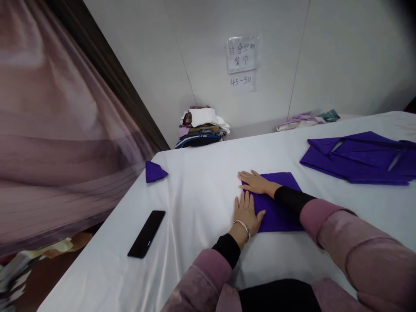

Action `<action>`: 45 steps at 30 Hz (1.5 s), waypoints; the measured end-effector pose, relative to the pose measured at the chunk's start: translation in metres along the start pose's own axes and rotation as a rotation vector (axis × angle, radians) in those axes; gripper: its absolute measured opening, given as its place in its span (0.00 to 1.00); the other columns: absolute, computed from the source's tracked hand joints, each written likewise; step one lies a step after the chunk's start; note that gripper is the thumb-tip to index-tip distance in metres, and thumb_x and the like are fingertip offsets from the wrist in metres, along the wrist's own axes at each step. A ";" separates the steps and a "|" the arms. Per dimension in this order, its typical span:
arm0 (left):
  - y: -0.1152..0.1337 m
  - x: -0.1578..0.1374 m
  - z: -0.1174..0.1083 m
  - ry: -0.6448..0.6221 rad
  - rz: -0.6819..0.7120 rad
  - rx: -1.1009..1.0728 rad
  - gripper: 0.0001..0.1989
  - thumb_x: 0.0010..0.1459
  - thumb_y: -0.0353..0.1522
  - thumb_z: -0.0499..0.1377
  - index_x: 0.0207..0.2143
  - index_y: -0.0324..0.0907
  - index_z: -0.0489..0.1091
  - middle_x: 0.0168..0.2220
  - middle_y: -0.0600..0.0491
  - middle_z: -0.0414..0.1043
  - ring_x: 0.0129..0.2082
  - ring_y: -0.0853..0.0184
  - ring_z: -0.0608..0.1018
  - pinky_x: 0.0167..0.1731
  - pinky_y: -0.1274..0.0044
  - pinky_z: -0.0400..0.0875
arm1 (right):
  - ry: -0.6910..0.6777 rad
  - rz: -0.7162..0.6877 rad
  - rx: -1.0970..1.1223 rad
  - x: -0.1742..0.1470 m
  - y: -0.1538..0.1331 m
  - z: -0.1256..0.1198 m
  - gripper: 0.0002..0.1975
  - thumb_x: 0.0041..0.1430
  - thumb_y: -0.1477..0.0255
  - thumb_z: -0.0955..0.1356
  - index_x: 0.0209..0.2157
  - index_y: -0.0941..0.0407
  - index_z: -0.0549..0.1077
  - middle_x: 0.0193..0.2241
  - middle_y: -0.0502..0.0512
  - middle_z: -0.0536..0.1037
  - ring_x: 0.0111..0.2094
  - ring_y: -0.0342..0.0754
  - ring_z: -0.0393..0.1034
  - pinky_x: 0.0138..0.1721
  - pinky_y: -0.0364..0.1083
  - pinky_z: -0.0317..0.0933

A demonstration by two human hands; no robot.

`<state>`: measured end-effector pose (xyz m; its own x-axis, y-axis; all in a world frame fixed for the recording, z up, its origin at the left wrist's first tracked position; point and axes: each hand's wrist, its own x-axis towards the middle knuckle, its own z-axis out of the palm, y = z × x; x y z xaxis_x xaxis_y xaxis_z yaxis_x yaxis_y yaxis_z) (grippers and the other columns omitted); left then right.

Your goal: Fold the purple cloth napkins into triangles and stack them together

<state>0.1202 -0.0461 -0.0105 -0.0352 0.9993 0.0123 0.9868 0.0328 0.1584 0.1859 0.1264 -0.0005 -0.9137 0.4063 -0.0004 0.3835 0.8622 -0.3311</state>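
A purple cloth napkin (276, 216) lies flat on the white-covered table in front of me, folded into a rough square. My left hand (246, 213), with a silver bracelet at the wrist, rests on its left edge with the fingers stretched out. Just above it, my right hand (255, 182) lies flat across the napkin's upper left corner, fingers extended past the edge. Both palms touch the cloth, and neither hand grips anything. My right forearm covers part of the napkin's right side.
A small folded purple cloth (155, 172) and a black phone (147, 234) lie left on the table (195, 190). More purple cloths (354, 158) lie at the right. Behind the table are a stack of folded clothes (203, 128) and a wall sign (242, 54). A pink curtain (65, 130) hangs left.
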 end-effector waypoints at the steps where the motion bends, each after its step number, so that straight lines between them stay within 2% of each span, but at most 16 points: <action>1: 0.000 0.000 0.001 0.002 -0.002 0.002 0.39 0.59 0.51 0.33 0.62 0.33 0.46 0.64 0.43 0.45 0.64 0.55 0.44 0.61 0.58 0.40 | 0.013 0.009 -0.009 0.002 0.001 0.000 0.33 0.60 0.52 0.54 0.62 0.55 0.52 0.63 0.59 0.50 0.63 0.55 0.39 0.60 0.60 0.31; 8: 0.000 -0.001 -0.003 0.010 -0.004 0.015 0.38 0.60 0.51 0.32 0.62 0.33 0.47 0.65 0.42 0.44 0.64 0.56 0.45 0.61 0.59 0.41 | 0.006 0.049 -0.007 0.003 -0.004 -0.005 0.34 0.61 0.52 0.53 0.63 0.58 0.50 0.63 0.62 0.47 0.64 0.54 0.37 0.60 0.60 0.31; 14: -0.002 0.001 -0.006 0.001 -0.001 -0.005 0.38 0.60 0.50 0.34 0.62 0.32 0.47 0.64 0.41 0.45 0.64 0.56 0.45 0.61 0.59 0.41 | 0.023 0.016 0.016 -0.041 -0.019 -0.005 0.34 0.61 0.51 0.51 0.63 0.56 0.51 0.64 0.59 0.47 0.64 0.53 0.36 0.61 0.59 0.32; 17: -0.001 0.001 -0.012 -0.036 -0.011 -0.022 0.38 0.60 0.51 0.35 0.62 0.33 0.47 0.65 0.42 0.42 0.64 0.56 0.45 0.60 0.59 0.42 | 0.033 0.072 -0.012 -0.068 -0.012 -0.006 0.34 0.61 0.49 0.51 0.62 0.54 0.51 0.63 0.59 0.50 0.64 0.54 0.38 0.60 0.60 0.32; 21: 0.006 -0.008 -0.016 0.011 0.046 -0.007 0.38 0.59 0.53 0.36 0.63 0.36 0.46 0.66 0.44 0.38 0.65 0.55 0.41 0.60 0.56 0.40 | 0.071 0.148 -0.064 -0.089 0.010 -0.007 0.35 0.59 0.48 0.52 0.62 0.53 0.53 0.63 0.60 0.52 0.63 0.55 0.39 0.60 0.60 0.33; 24: 0.011 -0.019 -0.013 -0.007 0.143 -0.013 0.38 0.58 0.53 0.36 0.63 0.37 0.46 0.65 0.45 0.42 0.65 0.57 0.43 0.61 0.57 0.39 | 0.070 0.152 -0.071 -0.094 0.021 -0.005 0.35 0.59 0.48 0.53 0.62 0.54 0.52 0.63 0.60 0.51 0.63 0.55 0.39 0.60 0.61 0.34; 30: 0.012 -0.023 -0.009 -0.040 0.137 -0.042 0.38 0.59 0.53 0.35 0.63 0.38 0.47 0.65 0.46 0.43 0.65 0.58 0.44 0.61 0.57 0.39 | 0.075 0.138 -0.019 -0.094 0.022 -0.005 0.35 0.60 0.50 0.53 0.62 0.55 0.52 0.63 0.59 0.50 0.64 0.54 0.38 0.60 0.60 0.34; 33: 0.012 -0.023 -0.014 -0.062 0.125 -0.060 0.38 0.58 0.53 0.37 0.63 0.39 0.46 0.65 0.46 0.42 0.65 0.57 0.44 0.60 0.57 0.40 | 0.110 0.252 -0.026 -0.094 0.036 -0.019 0.32 0.62 0.54 0.54 0.62 0.56 0.52 0.63 0.56 0.51 0.63 0.51 0.42 0.60 0.53 0.41; 37: 0.016 -0.031 -0.025 -0.023 0.191 -0.104 0.38 0.56 0.54 0.45 0.62 0.41 0.47 0.65 0.46 0.44 0.64 0.55 0.47 0.59 0.56 0.42 | 0.188 0.475 -0.098 -0.098 0.071 -0.046 0.27 0.62 0.64 0.56 0.60 0.62 0.57 0.59 0.64 0.59 0.59 0.54 0.53 0.57 0.52 0.49; 39: 0.018 -0.037 -0.030 0.021 0.269 -0.122 0.34 0.55 0.50 0.51 0.59 0.43 0.54 0.61 0.47 0.53 0.60 0.56 0.55 0.59 0.60 0.47 | 0.160 0.522 -0.108 -0.101 0.085 -0.055 0.24 0.60 0.68 0.59 0.56 0.63 0.63 0.54 0.67 0.67 0.55 0.57 0.60 0.55 0.53 0.53; 42: 0.021 -0.043 -0.034 0.037 0.344 -0.114 0.18 0.57 0.38 0.54 0.49 0.44 0.65 0.49 0.49 0.67 0.49 0.60 0.66 0.51 0.67 0.59 | 0.093 0.548 -0.109 -0.101 0.094 -0.061 0.21 0.54 0.72 0.64 0.49 0.64 0.71 0.48 0.69 0.72 0.51 0.58 0.65 0.50 0.50 0.57; 45: 0.022 -0.043 -0.034 0.011 0.362 -0.019 0.10 0.57 0.28 0.51 0.40 0.42 0.68 0.41 0.50 0.69 0.42 0.63 0.68 0.42 0.70 0.63 | 0.038 0.564 -0.088 -0.096 0.094 -0.065 0.18 0.49 0.74 0.67 0.44 0.62 0.74 0.45 0.68 0.74 0.48 0.58 0.67 0.48 0.50 0.59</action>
<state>0.1378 -0.0890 0.0259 0.3144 0.9457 0.0821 0.9325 -0.3239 0.1601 0.3180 0.1878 0.0296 -0.5597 0.8199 -0.1202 0.8215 0.5301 -0.2099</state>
